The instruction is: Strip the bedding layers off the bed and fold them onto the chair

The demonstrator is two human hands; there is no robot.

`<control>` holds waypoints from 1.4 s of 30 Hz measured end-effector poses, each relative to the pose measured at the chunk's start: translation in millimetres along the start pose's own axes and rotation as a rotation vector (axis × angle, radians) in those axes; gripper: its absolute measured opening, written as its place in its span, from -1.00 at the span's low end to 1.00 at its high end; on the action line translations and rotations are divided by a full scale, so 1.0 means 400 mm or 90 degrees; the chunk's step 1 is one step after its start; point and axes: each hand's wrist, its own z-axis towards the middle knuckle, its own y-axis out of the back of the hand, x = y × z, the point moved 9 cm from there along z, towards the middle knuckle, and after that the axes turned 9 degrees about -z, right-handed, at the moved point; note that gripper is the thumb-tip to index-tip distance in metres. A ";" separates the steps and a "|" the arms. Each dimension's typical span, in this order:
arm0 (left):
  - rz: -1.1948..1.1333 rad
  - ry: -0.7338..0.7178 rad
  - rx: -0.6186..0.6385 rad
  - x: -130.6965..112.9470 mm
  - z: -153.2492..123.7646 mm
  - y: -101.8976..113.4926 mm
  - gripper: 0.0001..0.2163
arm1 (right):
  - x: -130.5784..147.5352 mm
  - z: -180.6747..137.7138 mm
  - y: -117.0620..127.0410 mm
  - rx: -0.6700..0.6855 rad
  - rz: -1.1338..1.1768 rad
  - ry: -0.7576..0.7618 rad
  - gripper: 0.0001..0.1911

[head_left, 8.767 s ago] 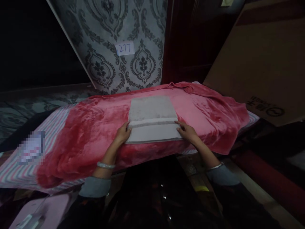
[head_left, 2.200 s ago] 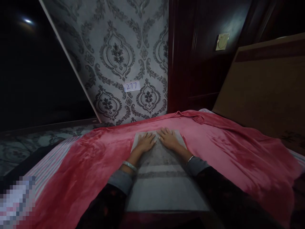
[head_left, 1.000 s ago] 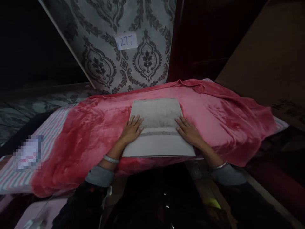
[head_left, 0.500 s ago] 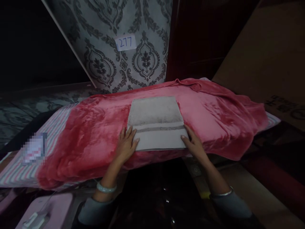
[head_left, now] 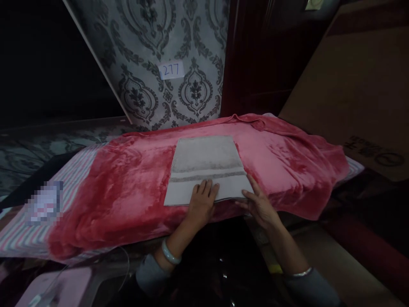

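A folded grey-white towel (head_left: 206, 160) with a darker stripe across it lies flat on a red plush blanket (head_left: 128, 183). My left hand (head_left: 201, 204) rests palm down on the towel's near edge, near its middle, fingers stretched out together. My right hand (head_left: 260, 204) is at the towel's near right corner, its fingers spread, with the fingertips touching that corner's edge. Neither hand holds anything that I can see.
The blanket covers a long padded surface with a striped sheet (head_left: 41, 217) showing at the left. A patterned wall panel (head_left: 166, 64) bears a paper label "277" (head_left: 171, 69). A large cardboard box (head_left: 358, 94) leans at the right. A pale pink object (head_left: 57, 290) sits bottom left.
My left hand has slid right from the towel's near left corner to the middle of its near edge. The right hand stays at the near right corner. The view has shifted slightly.
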 end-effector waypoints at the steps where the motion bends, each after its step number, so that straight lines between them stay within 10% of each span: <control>1: 0.004 0.006 -0.007 -0.001 0.008 0.002 -0.38 | 0.007 -0.001 -0.006 0.004 0.022 -0.002 -0.02; 16: 0.009 0.034 0.028 -0.001 0.072 0.100 -0.64 | -0.061 0.056 0.039 0.001 0.158 0.014 -0.62; 31: -0.294 -0.022 0.070 -0.058 0.248 0.622 -0.92 | 0.028 0.163 -0.107 0.020 0.114 0.204 -0.17; 38: -0.452 0.203 -0.101 0.312 0.381 0.829 -0.70 | 0.150 0.159 -0.058 -0.028 0.077 0.274 -0.32; 42: -0.471 0.324 -0.110 0.518 0.369 0.804 -0.66 | 0.265 0.178 -0.018 -0.030 0.005 0.277 -0.35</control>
